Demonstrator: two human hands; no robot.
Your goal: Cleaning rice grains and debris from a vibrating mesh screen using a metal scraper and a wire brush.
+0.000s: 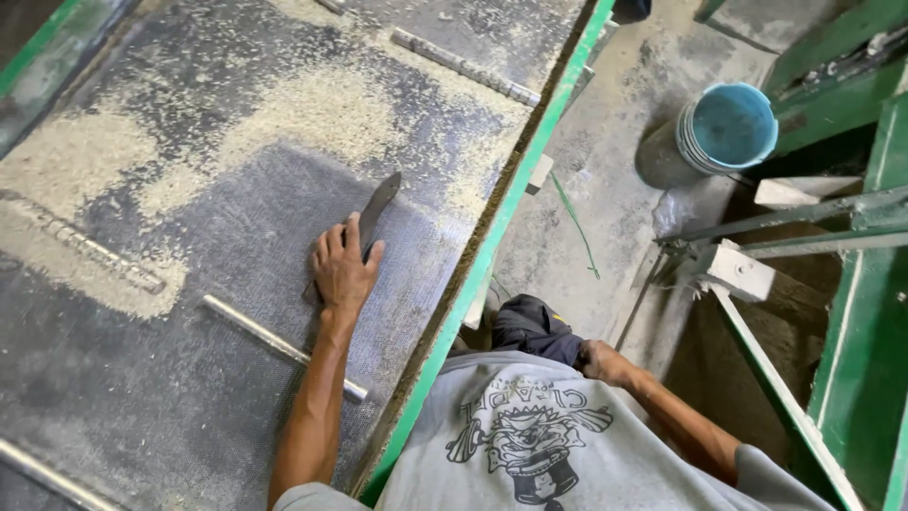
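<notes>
Nearest the camera, the person's right hand (599,361) rested low beside the dark trouser leg, off the work; whether its fingers were curled or loose could not be told. Further out, the left hand (342,268) lay palm down, fingers spread, pressing the handle end of a flat dark metal blade (379,204) against the grey perforated screen bed (189,378). It pinned the blade rather than wrapped it. With only a flat palm on it, the blade could probably slide or twist on the dusty mesh and bring the fingers against its edge. A round silver metal bar (280,344) crossed under the forearm and might catch the wrist. Beyond lay drifts of pale husk dust (322,109), which likely made the surface slippery. Farthest off, a blue plastic bucket (729,127) stood on the concrete floor.
</notes>
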